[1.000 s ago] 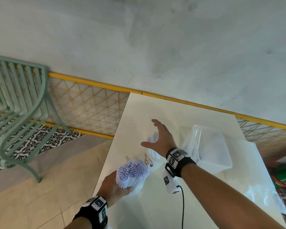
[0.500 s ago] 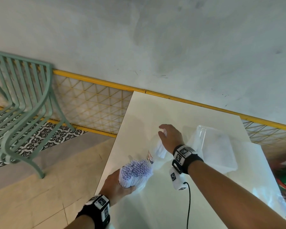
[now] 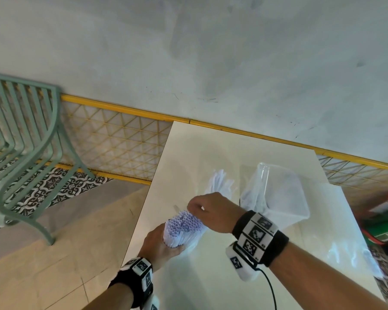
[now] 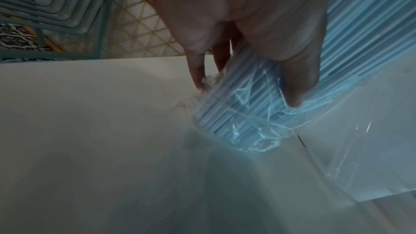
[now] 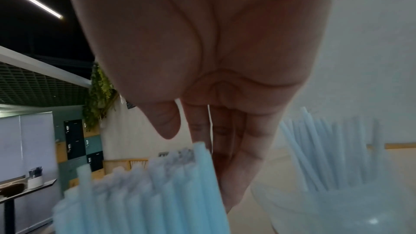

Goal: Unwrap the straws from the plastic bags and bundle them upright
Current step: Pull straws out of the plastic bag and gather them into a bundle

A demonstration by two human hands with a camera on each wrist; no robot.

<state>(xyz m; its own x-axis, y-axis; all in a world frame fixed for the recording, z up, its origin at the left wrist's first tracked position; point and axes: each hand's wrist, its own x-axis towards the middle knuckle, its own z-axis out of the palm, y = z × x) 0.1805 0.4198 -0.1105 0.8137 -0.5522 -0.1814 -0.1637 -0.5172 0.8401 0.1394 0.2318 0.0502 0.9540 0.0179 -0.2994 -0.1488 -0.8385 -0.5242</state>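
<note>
My left hand (image 3: pixel 161 242) grips a bundle of pale blue straws (image 3: pixel 183 225) that stands upright on the white table (image 3: pixel 199 153), its lower part still inside a crinkled clear plastic bag (image 4: pixel 254 138). In the left wrist view, the fingers (image 4: pixel 198 77) and thumb wrap the bundle low down. My right hand (image 3: pixel 196 206) hovers over the straw tops (image 5: pixel 157 175), thumb and forefinger pinching a thin edge of the clear bag. More loose straws (image 3: pixel 220 182) stand behind in a clear cup (image 5: pixel 337 211).
A clear plastic tub (image 3: pixel 285 198) sits right of my hands, with an empty clear bag (image 3: pixel 349 253) beyond it. A black cable (image 3: pixel 271 289) trails off my right wrist. A green metal chair (image 3: pixel 27 153) stands on the floor to the left. The wall is close behind the table.
My right hand has drawn back from the loose straws in the cup to the top of the held bundle, and its fingers have closed into a pinch. The left hand keeps its grip.
</note>
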